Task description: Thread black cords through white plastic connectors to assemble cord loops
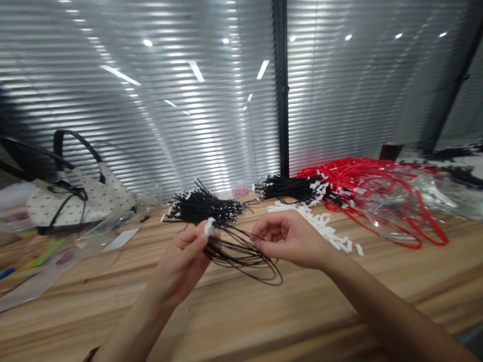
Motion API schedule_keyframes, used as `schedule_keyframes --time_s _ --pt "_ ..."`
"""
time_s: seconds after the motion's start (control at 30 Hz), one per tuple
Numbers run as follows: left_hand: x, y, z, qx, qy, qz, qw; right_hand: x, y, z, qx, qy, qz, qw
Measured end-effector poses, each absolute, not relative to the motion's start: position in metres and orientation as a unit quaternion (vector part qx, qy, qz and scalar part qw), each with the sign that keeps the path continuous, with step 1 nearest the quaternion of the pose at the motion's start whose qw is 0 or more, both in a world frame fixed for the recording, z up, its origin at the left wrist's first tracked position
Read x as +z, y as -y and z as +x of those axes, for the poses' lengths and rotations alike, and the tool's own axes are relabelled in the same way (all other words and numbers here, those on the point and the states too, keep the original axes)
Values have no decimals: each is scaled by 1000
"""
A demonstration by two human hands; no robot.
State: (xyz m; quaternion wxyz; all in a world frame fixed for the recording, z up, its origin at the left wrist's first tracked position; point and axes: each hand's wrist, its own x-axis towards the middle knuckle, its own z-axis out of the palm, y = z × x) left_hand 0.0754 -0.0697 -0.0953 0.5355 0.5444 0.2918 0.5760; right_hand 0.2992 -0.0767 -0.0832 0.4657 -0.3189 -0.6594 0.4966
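Note:
My left hand [188, 259] pinches a bundle of thin black cords [241, 254] near a white clip [209, 227] at its end. The looped cords hang to the right, above the wooden table [241, 311]. My right hand [285, 239] has its thumb and fingers pressed together on the cords at the right side of the loops. Behind my left hand lies a pile of black cords [204, 203] with white and metallic ends. White plastic pieces [324, 226] are scattered behind my right hand.
Another black cord pile [289, 187] lies further back. Red straps [354, 173] and clear plastic bags [392, 206] cover the right rear. A dotted bag [94, 198], a white card [121, 240] and plastic packaging [56, 271] are at left. Glass with blinds [151, 110] stands behind.

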Motion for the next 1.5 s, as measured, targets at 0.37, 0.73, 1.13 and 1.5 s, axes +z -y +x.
schedule_keyframes --time_s 0.37,0.73,1.13,1.5 --pt "-79 80 80 619 -276 454 579 -111 49 292 470 643 -439 416" --pt "-79 69 72 649 -301 468 519 -91 69 294 639 558 -431 308" --pt "-86 65 78 680 -308 491 450 -108 63 295 366 650 -503 436" --pt "-82 62 73 683 -295 458 487 -90 74 289 595 512 -390 482"
